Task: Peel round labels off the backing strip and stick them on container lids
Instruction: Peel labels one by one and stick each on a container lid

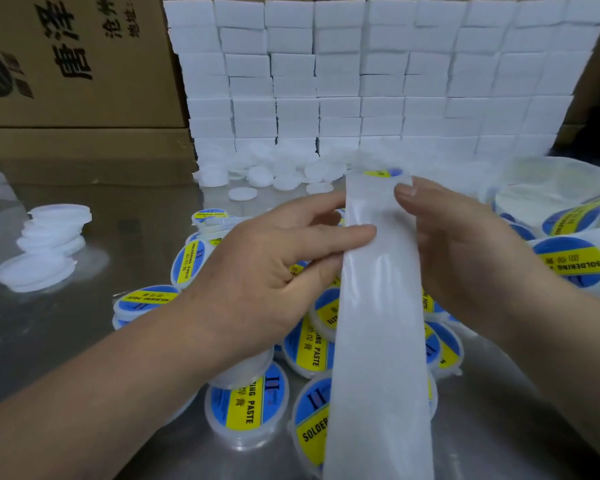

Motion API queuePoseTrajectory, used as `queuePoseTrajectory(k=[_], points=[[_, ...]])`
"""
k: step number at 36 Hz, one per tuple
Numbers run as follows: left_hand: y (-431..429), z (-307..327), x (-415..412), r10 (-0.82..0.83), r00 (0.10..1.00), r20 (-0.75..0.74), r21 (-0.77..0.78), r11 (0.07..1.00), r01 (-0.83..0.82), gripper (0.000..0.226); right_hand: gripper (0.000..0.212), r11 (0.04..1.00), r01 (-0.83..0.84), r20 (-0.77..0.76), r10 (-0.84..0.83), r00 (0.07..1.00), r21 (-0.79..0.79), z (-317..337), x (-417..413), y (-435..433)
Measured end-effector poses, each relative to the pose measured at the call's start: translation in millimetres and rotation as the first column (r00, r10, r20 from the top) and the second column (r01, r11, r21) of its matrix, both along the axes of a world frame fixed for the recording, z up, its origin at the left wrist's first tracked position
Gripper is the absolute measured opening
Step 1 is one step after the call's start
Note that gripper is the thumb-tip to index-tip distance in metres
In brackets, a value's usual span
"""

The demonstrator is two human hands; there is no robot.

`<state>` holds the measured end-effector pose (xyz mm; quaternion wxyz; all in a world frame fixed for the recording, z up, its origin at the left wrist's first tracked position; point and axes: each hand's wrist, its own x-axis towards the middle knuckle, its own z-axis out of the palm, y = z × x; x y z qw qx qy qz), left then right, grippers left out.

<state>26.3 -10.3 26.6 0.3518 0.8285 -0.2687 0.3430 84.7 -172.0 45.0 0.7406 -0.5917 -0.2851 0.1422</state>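
- White, glossy backing strip [378,323] rises from the table's near edge to mid-table. Its visible face is slick and bare, and one round label [383,173], blue and yellow, shows at its top end.
- Left hand [274,268]: the forefinger lies across the strip's front and the thumb reaches its left edge. This reads as a pinch, though the thumb tip is hidden behind the paper.
- Right hand [465,258]: the thumb presses on the strip's right edge with the fingers behind, pinching the strip.
- Done: labelled lids [246,403], shallow translucent plastic discs with printed stickers, lie heaped under the hands toward the near edge of the brushed steel table [84,341].
- Not yet done: plain lids [52,237], frosted white, are stacked near the left edge. A loose heap [281,171] of the same lies along the far edge, so a good share of the work appears outstanding.
- Background: matt white boxes [378,81] form a wall at the far edge. A brown cardboard carton [77,57] stands at the far left corner, and a clear bag [551,188] of further labels sits at the right edge.
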Motion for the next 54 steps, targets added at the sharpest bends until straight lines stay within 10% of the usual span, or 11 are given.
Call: queuePoseTrajectory(k=[3,10,21,27,38,50,54], points=[[0.2,1.7,-2.8,-0.038,0.998,-0.048,0.044,0.998,0.04,0.033,0.03,0.997,-0.001,0.042,-0.002,0.999,0.074,0.1,-0.8,0.3],[-0.6,3.0,-10.5,0.01,0.981,-0.192,0.202,0.979,0.03,0.034,0.044,0.983,0.11,0.108,-0.127,0.986,0.148,-2.2,4.7,-0.3],[0.5,29.5,10.3,0.191,0.899,-0.395,-0.351,0.873,-0.339,0.031,0.054,0.952,0.293,0.162,-0.303,0.939,0.082,-6.3,9.2,-3.3],[23.2,57.2,61.2,0.472,0.806,-0.356,0.055,0.872,-0.486,0.025,0.054,0.953,0.298,0.181,-0.303,0.936,0.053,-6.6,7.4,-3.4],[125.9,33.0,196.4,0.882,0.371,-0.291,0.837,0.423,-0.347,0.041,0.058,0.955,0.297,0.201,-0.295,0.934,0.022,-10.5,4.6,-0.4],[141.8,11.5,236.1,0.88,0.357,-0.313,0.815,0.442,-0.374,0.024,0.048,0.968,0.244,0.166,-0.25,0.954,0.056,-8.3,2.5,3.0],[133.4,25.2,235.9,0.672,0.446,-0.592,0.336,0.708,-0.621,0.019,0.052,0.964,0.26,0.16,-0.265,0.951,0.049,-8.3,3.9,3.6]])
